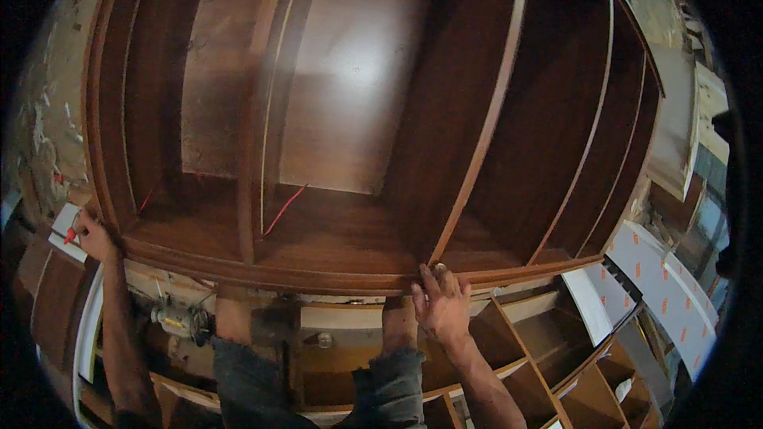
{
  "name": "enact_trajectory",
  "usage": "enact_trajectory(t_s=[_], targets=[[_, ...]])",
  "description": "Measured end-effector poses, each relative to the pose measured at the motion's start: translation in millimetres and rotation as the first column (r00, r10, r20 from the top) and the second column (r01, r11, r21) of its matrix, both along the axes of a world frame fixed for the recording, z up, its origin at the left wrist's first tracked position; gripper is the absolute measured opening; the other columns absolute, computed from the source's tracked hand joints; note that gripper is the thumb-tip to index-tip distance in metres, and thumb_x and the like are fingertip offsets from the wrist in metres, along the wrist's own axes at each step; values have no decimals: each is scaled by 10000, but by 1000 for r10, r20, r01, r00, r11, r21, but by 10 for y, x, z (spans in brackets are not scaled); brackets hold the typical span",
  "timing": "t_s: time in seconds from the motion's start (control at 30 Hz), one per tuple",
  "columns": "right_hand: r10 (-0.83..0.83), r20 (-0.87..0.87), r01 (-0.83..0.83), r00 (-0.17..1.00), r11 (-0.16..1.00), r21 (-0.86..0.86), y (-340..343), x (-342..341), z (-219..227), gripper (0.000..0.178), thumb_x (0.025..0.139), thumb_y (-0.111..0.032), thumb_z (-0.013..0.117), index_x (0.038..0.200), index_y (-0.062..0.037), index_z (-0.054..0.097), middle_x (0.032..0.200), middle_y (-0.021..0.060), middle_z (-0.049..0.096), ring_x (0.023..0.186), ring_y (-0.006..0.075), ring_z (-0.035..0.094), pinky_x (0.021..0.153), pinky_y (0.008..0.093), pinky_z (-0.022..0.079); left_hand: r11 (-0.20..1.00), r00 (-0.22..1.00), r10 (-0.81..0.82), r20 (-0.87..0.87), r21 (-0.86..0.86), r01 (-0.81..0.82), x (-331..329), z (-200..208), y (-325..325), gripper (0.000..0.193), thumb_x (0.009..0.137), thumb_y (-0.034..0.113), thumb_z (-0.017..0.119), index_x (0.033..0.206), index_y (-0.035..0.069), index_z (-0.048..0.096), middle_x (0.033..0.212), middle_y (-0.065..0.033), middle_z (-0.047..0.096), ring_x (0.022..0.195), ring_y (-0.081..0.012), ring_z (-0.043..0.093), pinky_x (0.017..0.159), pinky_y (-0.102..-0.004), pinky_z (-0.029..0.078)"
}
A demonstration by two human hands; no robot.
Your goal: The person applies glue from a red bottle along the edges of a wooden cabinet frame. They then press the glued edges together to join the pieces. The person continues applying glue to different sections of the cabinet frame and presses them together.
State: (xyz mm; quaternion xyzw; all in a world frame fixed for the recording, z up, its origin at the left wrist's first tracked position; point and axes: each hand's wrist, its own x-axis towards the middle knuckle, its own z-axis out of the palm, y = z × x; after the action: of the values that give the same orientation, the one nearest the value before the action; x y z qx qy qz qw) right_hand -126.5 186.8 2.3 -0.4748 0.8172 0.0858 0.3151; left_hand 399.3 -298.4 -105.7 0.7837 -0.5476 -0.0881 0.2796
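A large dark-brown wooden cabinet carcass (342, 258) lies in front of me, its upright dividers splitting it into several bays. Beyond its near left corner, my left hand (97, 240) is closed around a small red object (70, 235), whose kind I cannot make out, over a white board (65, 224). My right hand (443, 308) is at the cabinet's near rim, by the foot of a divider (485, 135). Its fingers are bent together there, with a small pale spot between them that is too unclear to name. A red wire (284, 210) pokes up inside one bay.
Near my legs, a power tool (181, 319) lies left of my knee. Open wooden compartments (548, 326) spread along the near side. White printed sheets (660, 286) lean at the right, and pale boards (671, 127) stand beyond the cabinet's right edge.
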Motion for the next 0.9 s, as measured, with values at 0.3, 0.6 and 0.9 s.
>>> enact_trajectory(t_s=[0.3, 0.6, 0.9], targets=[[86, 265, -38, 960, 983, -182, -266, 104, -108, 542, 792, -63, 636, 1331, -58, 578, 1228, 153, 596, 1139, 332, 559, 1005, 475, 445, 995, 997, -76, -14, -73, 74, -86, -16, 23, 373, 996, 297, 590, 1039, -65, 670, 1048, -117, 701, 957, -208, 619, 907, -338, 464], [738, 119, -723, 665, 675, -146, -524, -606, -172, 433, 826, -153, 613, 1251, -77, 639, 1284, 43, 620, 1187, 250, 573, 1103, 498, 399, 999, 999, 16, 52, 37, -18, -167, 14, 45, 393, 974, 359, 640, 1026, -24, 710, 983, -95, 716, 905, -184, 623, 857, -331, 466], [209, 555, -313, 805, 945, 98, -1554, -1673, -263, 390, 769, -271, 738, 1108, -87, 681, 1208, 49, 662, 1190, 253, 577, 1041, 487, 419, 983, 991, 134, -5, 124, -133, -189, 20, 19, 609, 916, 544, 639, 1103, -31, 708, 1087, -140, 722, 1001, -243, 651, 914, -352, 463]])
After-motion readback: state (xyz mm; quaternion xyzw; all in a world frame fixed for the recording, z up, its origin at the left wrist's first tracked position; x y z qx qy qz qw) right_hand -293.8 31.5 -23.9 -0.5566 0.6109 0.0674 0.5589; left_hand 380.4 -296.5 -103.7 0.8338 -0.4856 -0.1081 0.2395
